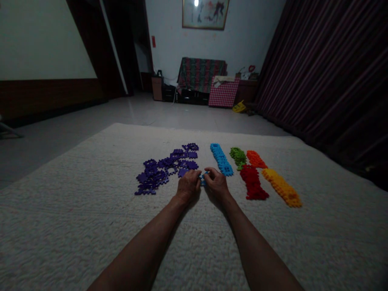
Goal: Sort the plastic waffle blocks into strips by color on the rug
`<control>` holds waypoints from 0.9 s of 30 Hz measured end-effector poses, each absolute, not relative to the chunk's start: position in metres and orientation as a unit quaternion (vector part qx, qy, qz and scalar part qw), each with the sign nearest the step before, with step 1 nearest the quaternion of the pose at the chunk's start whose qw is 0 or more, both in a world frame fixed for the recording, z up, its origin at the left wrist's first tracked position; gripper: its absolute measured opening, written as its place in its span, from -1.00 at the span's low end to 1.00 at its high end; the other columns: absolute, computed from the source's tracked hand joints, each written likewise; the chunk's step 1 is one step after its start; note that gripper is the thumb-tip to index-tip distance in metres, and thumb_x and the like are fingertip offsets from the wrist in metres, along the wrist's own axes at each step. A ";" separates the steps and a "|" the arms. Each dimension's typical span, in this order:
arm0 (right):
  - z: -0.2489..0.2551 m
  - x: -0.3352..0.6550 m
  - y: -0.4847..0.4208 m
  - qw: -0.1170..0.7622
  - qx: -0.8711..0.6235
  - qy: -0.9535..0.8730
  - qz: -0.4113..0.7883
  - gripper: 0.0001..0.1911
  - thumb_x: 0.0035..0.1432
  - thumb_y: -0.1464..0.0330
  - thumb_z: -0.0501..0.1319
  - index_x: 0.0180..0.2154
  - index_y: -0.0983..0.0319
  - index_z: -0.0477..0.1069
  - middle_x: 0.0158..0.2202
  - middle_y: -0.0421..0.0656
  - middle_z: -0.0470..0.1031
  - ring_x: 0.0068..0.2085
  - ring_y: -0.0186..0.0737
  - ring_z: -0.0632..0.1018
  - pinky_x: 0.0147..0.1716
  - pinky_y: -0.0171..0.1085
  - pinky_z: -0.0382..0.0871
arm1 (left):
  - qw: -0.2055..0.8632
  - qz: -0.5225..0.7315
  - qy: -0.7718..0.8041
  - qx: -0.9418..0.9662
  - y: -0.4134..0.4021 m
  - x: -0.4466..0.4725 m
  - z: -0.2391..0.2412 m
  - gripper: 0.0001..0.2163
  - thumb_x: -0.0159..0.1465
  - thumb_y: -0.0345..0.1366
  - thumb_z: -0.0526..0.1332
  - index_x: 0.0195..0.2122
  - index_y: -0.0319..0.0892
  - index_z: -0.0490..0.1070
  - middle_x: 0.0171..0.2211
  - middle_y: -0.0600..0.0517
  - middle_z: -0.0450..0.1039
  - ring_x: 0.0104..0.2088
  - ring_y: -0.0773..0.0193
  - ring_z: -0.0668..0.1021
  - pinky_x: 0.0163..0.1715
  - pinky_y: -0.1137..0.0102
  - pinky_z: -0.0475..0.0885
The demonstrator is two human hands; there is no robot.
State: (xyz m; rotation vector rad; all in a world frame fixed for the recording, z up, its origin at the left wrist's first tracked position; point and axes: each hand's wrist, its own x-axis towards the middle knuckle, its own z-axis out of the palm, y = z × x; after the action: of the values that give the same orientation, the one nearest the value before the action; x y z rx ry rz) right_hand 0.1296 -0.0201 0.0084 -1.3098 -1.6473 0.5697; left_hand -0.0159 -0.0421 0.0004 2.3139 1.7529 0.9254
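Okay so the light-blue piece [203,182] is pinched between both hands, left hand [189,185] on its left side, right hand [217,184] on its right. Only a small patch peeks out, so can't make out the full outline or whether it's actually touching the mat [200,250]. Sits just near-left of the blue strip [220,158].

from here, the bare left hand [189,185] and bare right hand [217,184] partly hide a small blue toothed plastic piece [203,182]; the brown-framed rectangular painting [204,19] is cut off above.
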 end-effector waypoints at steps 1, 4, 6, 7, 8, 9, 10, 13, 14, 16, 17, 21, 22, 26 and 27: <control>0.009 0.130 -0.020 0.462 -0.539 -0.666 0.229 -0.62 0.02 0.21 0.14 -0.19 0.26 0.53 -0.56 -0.24 0.46 -0.50 -0.26 0.46 -0.42 -0.30 0.34 | 0.043 0.303 0.581 0.754 -0.042 -0.016 0.001 -0.70 0.34 -0.40 0.07 0.06 -0.12 0.40 -0.09 -0.06 0.50 -0.04 0.18 0.51 -0.04 0.32 0.42; 0.010 0.134 -0.017 0.475 -0.574 -0.628 0.226 -0.65 -0.04 0.22 0.15 -0.26 0.26 0.54 -0.60 -0.26 0.43 -0.52 -0.27 0.44 -0.45 -0.31 0.31 | 0.049 0.288 0.589 0.753 -0.043 -0.017 0.004 -0.71 0.37 -0.30 0.09 0.08 -0.14 0.39 -0.10 -0.08 0.50 -0.06 0.17 0.52 -0.09 0.33 0.43; 0.010 0.137 -0.014 0.488 -0.595 -0.593 0.237 -0.67 -0.08 0.23 0.17 -0.30 0.25 0.54 -0.60 -0.25 0.43 -0.52 -0.26 0.44 -0.47 -0.32 0.30 | 0.062 0.269 0.576 0.769 -0.044 -0.017 0.005 -0.71 0.34 -0.20 0.17 0.05 -0.13 0.41 -0.10 -0.07 0.50 -0.06 0.16 0.51 -0.10 0.34 0.43; 0.010 0.139 -0.012 0.494 -0.603 -0.576 0.247 -0.68 -0.10 0.23 0.17 -0.32 0.25 0.54 -0.60 -0.25 0.44 -0.53 -0.26 0.44 -0.49 -0.32 0.30 | 0.066 0.263 0.566 0.779 -0.045 -0.018 0.006 -0.71 0.32 -0.18 0.20 0.03 -0.12 0.42 -0.08 -0.07 0.50 -0.05 0.16 0.51 -0.10 0.34 0.43; 0.011 0.141 -0.011 0.497 -0.608 -0.562 0.259 -0.68 -0.12 0.24 0.17 -0.32 0.25 0.54 -0.59 -0.25 0.45 -0.54 -0.26 0.44 -0.51 -0.32 0.30 | 0.067 0.260 0.556 0.787 -0.045 -0.018 0.007 -0.71 0.30 -0.19 0.22 0.02 -0.11 0.42 -0.08 -0.06 0.50 -0.04 0.16 0.51 -0.10 0.34 0.43; 0.011 0.142 -0.010 0.497 -0.611 -0.552 0.274 -0.68 -0.13 0.26 0.17 -0.33 0.25 0.55 -0.59 -0.25 0.45 -0.54 -0.27 0.44 -0.52 -0.33 0.29 | 0.066 0.258 0.549 0.792 -0.046 -0.019 0.007 -0.74 0.30 -0.21 0.21 0.01 -0.10 0.43 -0.08 -0.05 0.50 -0.04 0.17 0.50 -0.10 0.35 0.42; 0.011 0.143 -0.009 0.495 -0.612 -0.545 0.287 -0.69 -0.14 0.26 0.18 -0.33 0.26 0.55 -0.59 -0.25 0.46 -0.55 -0.27 0.44 -0.53 -0.33 0.29 | 0.064 0.257 0.543 0.797 -0.047 -0.019 0.007 -0.76 0.31 -0.24 0.20 -0.02 -0.09 0.44 -0.09 -0.04 0.50 -0.05 0.18 0.50 -0.10 0.35 0.42; 0.011 0.144 -0.010 0.492 -0.606 -0.547 0.303 -0.73 -0.09 0.23 0.19 -0.40 0.26 0.53 -0.58 -0.22 0.47 -0.53 -0.27 0.45 -0.53 -0.33 0.29 | 0.058 0.261 0.539 0.799 -0.047 -0.019 0.006 -0.82 0.34 -0.29 0.14 -0.08 -0.10 0.46 -0.15 -0.03 0.52 -0.08 0.18 0.51 -0.09 0.35 0.40; 0.011 0.144 -0.011 0.494 -0.602 -0.549 0.304 -0.72 -0.04 0.19 0.18 -0.43 0.26 0.52 -0.57 -0.20 0.47 -0.52 -0.26 0.45 -0.53 -0.33 0.30 | 0.057 0.266 0.540 0.796 -0.047 -0.019 0.006 -0.82 0.34 -0.30 0.13 -0.10 -0.11 0.46 -0.16 -0.03 0.52 -0.09 0.18 0.51 -0.09 0.34 0.40; 0.010 0.143 -0.012 0.501 -0.593 -0.556 0.296 -0.61 0.07 0.07 0.13 -0.44 0.25 0.51 -0.53 -0.16 0.50 -0.48 -0.23 0.48 -0.51 -0.31 0.32 | 0.058 0.279 0.549 0.785 -0.045 -0.018 0.005 -0.83 0.35 -0.29 0.12 -0.13 -0.13 0.47 -0.18 -0.03 0.53 -0.10 0.18 0.51 -0.09 0.34 0.39; 0.009 0.142 -0.013 0.507 -0.586 -0.564 0.285 -0.56 0.10 0.03 0.10 -0.42 0.25 0.51 -0.49 -0.13 0.52 -0.44 -0.20 0.50 -0.48 -0.30 0.35 | 0.059 0.285 0.556 0.778 -0.045 -0.018 0.005 -0.84 0.35 -0.29 0.11 -0.15 -0.14 0.47 -0.19 -0.04 0.53 -0.11 0.18 0.52 -0.10 0.34 0.39; 0.007 0.136 -0.015 0.538 -0.546 -0.605 0.216 -0.51 0.09 -0.04 0.11 -0.29 0.23 0.54 -0.26 -0.06 0.56 -0.23 -0.13 0.55 -0.25 -0.21 0.47 | 0.062 0.304 0.578 0.755 -0.042 -0.017 0.004 -0.84 0.35 -0.30 0.11 -0.19 -0.15 0.47 -0.23 -0.04 0.54 -0.16 0.18 0.53 -0.14 0.34 0.38; 0.007 0.135 -0.015 0.544 -0.537 -0.611 0.206 -0.50 0.10 -0.04 0.11 -0.27 0.23 0.54 -0.22 -0.03 0.56 -0.22 -0.13 0.55 -0.22 -0.19 0.48 | 0.062 0.309 0.580 0.751 -0.042 -0.017 0.003 -0.84 0.35 -0.30 0.11 -0.19 -0.15 0.47 -0.24 -0.04 0.54 -0.17 0.19 0.53 -0.15 0.34 0.38; 0.007 0.132 -0.018 0.553 -0.517 -0.623 0.197 -0.50 0.14 -0.03 0.12 -0.21 0.26 0.51 -0.16 0.02 0.54 -0.28 -0.17 0.56 -0.26 -0.19 0.51 | 0.060 0.326 0.586 0.740 -0.041 -0.016 0.002 -0.85 0.35 -0.29 0.11 -0.23 -0.16 0.47 -0.27 -0.04 0.54 -0.20 0.19 0.53 -0.18 0.35 0.37; 0.006 0.131 -0.019 0.552 -0.512 -0.627 0.199 -0.51 0.14 -0.02 0.14 -0.19 0.26 0.50 -0.14 0.02 0.53 -0.28 -0.18 0.56 -0.27 -0.19 0.52 | 0.059 0.325 0.587 0.739 -0.041 -0.016 0.002 -0.85 0.35 -0.28 0.12 -0.23 -0.16 0.46 -0.27 -0.04 0.54 -0.21 0.19 0.53 -0.19 0.35 0.36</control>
State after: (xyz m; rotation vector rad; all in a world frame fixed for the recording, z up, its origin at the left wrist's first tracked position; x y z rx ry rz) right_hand 0.1311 -0.0187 0.0064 -1.2120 -1.4834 0.4717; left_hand -0.0162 -0.0406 0.0019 2.2395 1.7778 0.9855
